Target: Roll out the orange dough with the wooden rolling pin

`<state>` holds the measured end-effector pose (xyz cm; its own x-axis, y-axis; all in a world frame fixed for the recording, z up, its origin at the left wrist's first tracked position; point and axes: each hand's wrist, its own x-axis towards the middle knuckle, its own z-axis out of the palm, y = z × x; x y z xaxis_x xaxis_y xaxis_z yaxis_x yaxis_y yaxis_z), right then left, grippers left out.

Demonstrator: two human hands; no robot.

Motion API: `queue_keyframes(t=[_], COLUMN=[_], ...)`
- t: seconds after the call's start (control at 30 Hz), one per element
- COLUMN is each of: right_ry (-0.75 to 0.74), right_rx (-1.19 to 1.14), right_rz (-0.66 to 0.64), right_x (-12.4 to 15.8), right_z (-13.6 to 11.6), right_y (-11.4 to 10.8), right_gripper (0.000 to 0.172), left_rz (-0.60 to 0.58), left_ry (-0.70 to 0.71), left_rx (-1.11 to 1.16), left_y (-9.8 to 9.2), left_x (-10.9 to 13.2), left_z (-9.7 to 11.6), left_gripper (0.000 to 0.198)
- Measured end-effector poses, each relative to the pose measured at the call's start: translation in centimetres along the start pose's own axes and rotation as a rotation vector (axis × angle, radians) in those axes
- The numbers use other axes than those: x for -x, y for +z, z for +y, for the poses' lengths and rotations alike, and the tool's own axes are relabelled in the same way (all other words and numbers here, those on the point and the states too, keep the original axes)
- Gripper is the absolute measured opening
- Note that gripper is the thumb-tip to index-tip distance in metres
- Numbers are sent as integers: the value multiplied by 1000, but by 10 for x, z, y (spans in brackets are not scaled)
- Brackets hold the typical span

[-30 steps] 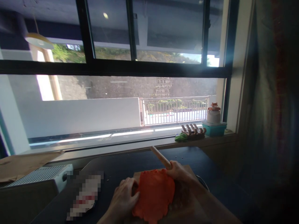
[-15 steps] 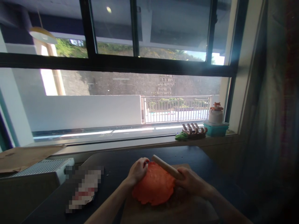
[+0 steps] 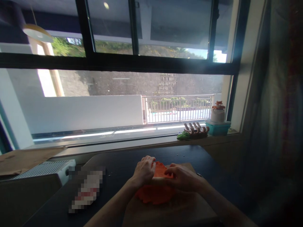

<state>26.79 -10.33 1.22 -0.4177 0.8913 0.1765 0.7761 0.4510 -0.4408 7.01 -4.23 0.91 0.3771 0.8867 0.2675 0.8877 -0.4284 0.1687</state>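
Head view: both hands, left (image 3: 143, 171) and right (image 3: 181, 177), grip a rolling pin (image 3: 159, 179) lying across the orange dough (image 3: 155, 192), which sits on the board (image 3: 180, 208) on the dark table (image 3: 113, 164).

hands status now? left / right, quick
Left hand: curled over one end of the rolling pin, on the orange dough.
Right hand: closed over the pin's other end; the pin is mostly hidden.

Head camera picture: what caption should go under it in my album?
Left hand and right hand press a wooden rolling pin across flat orange dough on a wooden board.
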Motion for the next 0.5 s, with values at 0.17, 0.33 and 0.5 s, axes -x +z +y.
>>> queue_keyframes(t=[0.17,0.33,0.5], right_ry=[157,290,423], right_rx=[74,108,93], right_rz=[238,260,188], right_x=[-25,-40,-37], right_z=[-3,-2,-7], right_y=[23,45,47], right_gripper=[29,37,55], left_rz=[22,74,34], left_ry=[-44,-24,-86], left_rx=[-75,-89,-73], left_y=[3,-2,12], left_x=[-3,-21,-24], left_z=[-5,5,7], left_gripper=[33,37,45])
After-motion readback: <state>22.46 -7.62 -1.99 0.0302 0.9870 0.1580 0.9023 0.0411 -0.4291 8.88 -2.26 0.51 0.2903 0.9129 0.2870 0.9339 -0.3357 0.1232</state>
